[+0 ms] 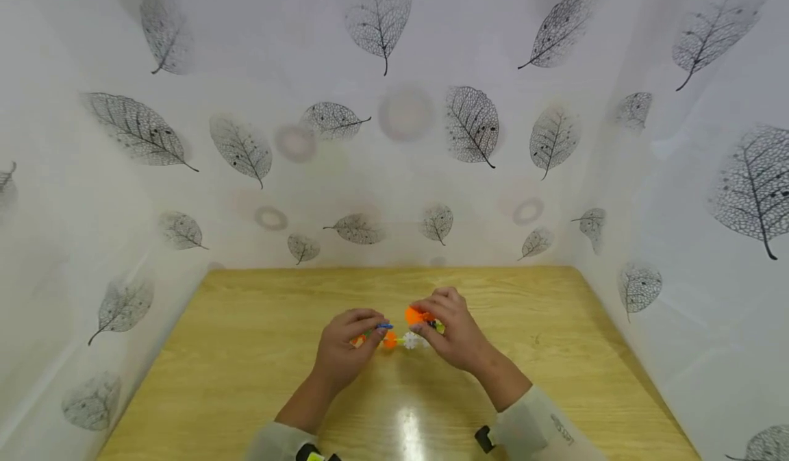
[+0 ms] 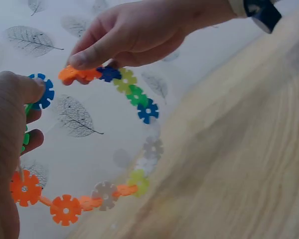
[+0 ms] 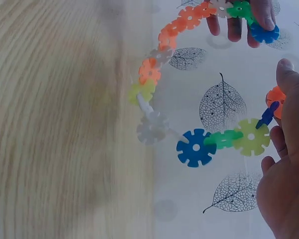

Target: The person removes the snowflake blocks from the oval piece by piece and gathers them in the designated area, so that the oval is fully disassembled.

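A chain of interlocked plastic snowflake discs in orange, white, yellow, green and blue hangs in a loop between my two hands. My left hand (image 1: 348,344) pinches the blue end disc (image 3: 264,33) between thumb and fingers. The opposite end, an orange disc (image 1: 415,316), is pinched by my right hand (image 1: 453,331). A gap separates the two end discs. Between them the chain sags through another blue disc (image 3: 196,148), a yellow disc (image 3: 251,137) and an orange disc (image 2: 66,209). My left palm hides part of the chain in the left wrist view.
Beneath the hands lies a wood-grain table (image 1: 246,379), with a bright light reflection near its front. White walls (image 1: 394,173) printed with grey leaves stand along its back and both sides. Dark straps (image 1: 485,439) show at the sleeve cuffs.
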`<state>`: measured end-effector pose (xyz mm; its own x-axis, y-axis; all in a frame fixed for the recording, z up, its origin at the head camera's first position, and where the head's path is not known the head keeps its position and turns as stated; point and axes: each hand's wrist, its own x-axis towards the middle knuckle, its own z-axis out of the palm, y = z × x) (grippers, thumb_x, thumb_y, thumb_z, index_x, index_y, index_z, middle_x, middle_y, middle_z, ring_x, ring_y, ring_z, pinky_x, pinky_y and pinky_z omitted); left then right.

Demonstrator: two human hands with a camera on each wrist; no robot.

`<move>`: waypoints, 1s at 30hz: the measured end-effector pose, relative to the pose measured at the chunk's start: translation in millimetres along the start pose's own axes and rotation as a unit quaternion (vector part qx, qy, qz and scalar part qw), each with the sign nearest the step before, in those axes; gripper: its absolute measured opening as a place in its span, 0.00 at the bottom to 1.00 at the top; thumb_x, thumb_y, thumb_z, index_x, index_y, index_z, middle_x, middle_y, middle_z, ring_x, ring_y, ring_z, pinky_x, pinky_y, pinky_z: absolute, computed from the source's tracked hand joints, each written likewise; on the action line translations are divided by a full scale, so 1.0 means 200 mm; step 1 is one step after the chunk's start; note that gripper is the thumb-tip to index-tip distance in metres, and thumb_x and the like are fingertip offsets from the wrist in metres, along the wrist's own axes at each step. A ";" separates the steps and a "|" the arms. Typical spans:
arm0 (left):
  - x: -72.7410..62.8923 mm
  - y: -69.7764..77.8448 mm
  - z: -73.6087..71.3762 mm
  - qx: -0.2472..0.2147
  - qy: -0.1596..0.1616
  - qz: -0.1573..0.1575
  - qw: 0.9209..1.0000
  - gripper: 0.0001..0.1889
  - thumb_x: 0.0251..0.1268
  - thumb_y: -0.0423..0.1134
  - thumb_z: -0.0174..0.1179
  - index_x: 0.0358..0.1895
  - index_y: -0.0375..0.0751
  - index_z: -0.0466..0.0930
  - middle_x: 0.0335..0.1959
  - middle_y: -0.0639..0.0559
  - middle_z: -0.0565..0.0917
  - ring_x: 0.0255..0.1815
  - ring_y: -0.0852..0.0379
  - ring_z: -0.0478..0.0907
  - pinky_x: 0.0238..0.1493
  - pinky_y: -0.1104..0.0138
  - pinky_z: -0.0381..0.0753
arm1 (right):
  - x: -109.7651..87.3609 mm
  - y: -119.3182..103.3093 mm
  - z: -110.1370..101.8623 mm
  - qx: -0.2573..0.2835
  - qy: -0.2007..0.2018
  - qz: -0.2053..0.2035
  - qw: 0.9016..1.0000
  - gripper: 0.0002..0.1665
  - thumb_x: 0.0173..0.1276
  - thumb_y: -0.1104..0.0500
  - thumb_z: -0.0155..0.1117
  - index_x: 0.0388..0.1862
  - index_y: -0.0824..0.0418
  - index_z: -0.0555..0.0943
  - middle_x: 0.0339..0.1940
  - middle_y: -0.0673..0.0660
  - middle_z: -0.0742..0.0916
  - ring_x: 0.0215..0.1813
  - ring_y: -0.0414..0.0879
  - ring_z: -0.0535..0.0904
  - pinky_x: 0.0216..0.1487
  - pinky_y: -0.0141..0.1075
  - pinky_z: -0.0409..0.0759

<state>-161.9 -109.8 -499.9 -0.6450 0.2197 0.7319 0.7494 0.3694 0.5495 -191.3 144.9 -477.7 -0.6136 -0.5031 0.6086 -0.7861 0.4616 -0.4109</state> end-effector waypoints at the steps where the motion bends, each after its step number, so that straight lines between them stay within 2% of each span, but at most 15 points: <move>1: -0.01 0.01 0.01 0.007 -0.012 0.010 1.000 0.10 0.60 0.29 0.74 0.43 0.43 0.93 0.45 0.54 0.89 0.46 0.53 0.85 0.50 0.57 0.83 | 0.00 0.00 0.00 0.001 -0.002 0.002 1.000 0.20 0.68 0.54 0.74 0.57 0.57 0.86 0.45 0.44 0.87 0.49 0.45 0.69 0.54 0.50 0.66; 3: -0.04 0.00 0.04 0.026 -0.036 0.030 0.999 0.10 0.59 0.33 0.76 0.43 0.49 0.93 0.45 0.60 0.88 0.47 0.57 0.84 0.52 0.51 0.80 | -0.02 -0.01 0.01 0.004 -0.003 0.005 1.000 0.20 0.69 0.53 0.74 0.57 0.57 0.85 0.46 0.44 0.87 0.49 0.45 0.69 0.54 0.50 0.66; 6: -0.07 0.03 0.07 0.043 -0.062 0.053 0.996 0.09 0.57 0.36 0.78 0.40 0.51 0.93 0.43 0.64 0.88 0.47 0.59 0.82 0.53 0.48 0.76 | -0.03 -0.01 0.01 0.007 -0.003 0.010 1.000 0.20 0.69 0.53 0.74 0.57 0.57 0.85 0.47 0.43 0.87 0.49 0.44 0.68 0.54 0.51 0.65; 12: -0.10 0.04 0.08 0.048 -0.082 0.065 0.993 0.09 0.56 0.37 0.79 0.41 0.52 0.93 0.43 0.65 0.88 0.46 0.61 0.82 0.53 0.52 0.78 | -0.06 0.00 0.01 0.004 -0.001 0.004 1.000 0.19 0.69 0.53 0.74 0.56 0.56 0.85 0.47 0.43 0.87 0.48 0.44 0.67 0.54 0.50 0.65; 17: -0.15 0.03 0.06 0.011 -0.104 0.050 0.993 0.11 0.59 0.41 0.78 0.45 0.51 0.92 0.45 0.63 0.88 0.46 0.62 0.82 0.49 0.61 0.82 | -0.08 0.02 0.00 -0.008 0.002 -0.008 1.000 0.20 0.70 0.53 0.73 0.58 0.57 0.85 0.47 0.44 0.87 0.49 0.45 0.68 0.54 0.50 0.66; 23: -0.18 0.03 0.04 -0.039 -0.132 0.021 0.990 0.17 0.61 0.46 0.77 0.52 0.52 0.89 0.48 0.61 0.88 0.49 0.61 0.83 0.49 0.62 0.85 | -0.09 0.01 -0.02 -0.004 -0.006 -0.007 1.000 0.20 0.70 0.55 0.73 0.59 0.58 0.84 0.47 0.44 0.86 0.51 0.46 0.69 0.56 0.52 0.66; 26: -0.17 0.03 0.04 -0.044 -0.128 0.020 0.991 0.15 0.61 0.45 0.77 0.51 0.51 0.89 0.47 0.58 0.89 0.48 0.60 0.84 0.49 0.62 0.85 | -0.09 0.01 -0.03 -0.001 -0.008 -0.009 1.000 0.21 0.70 0.56 0.73 0.59 0.57 0.84 0.47 0.44 0.86 0.52 0.46 0.69 0.56 0.53 0.66; 30: -0.13 0.04 0.05 -0.056 -0.108 0.011 0.992 0.10 0.65 0.37 0.73 0.48 0.51 0.88 0.44 0.55 0.89 0.46 0.58 0.85 0.49 0.61 0.85 | -0.09 0.01 -0.02 0.000 -0.007 -0.012 1.000 0.21 0.69 0.55 0.74 0.59 0.56 0.84 0.48 0.44 0.86 0.53 0.46 0.69 0.56 0.52 0.66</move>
<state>-140.1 -104.3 -518.3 -0.6369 0.4201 0.6464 0.7672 0.2627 0.5852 -180.8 158.2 -486.7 -0.5959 -0.5234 0.6091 -0.8003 0.4497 -0.3966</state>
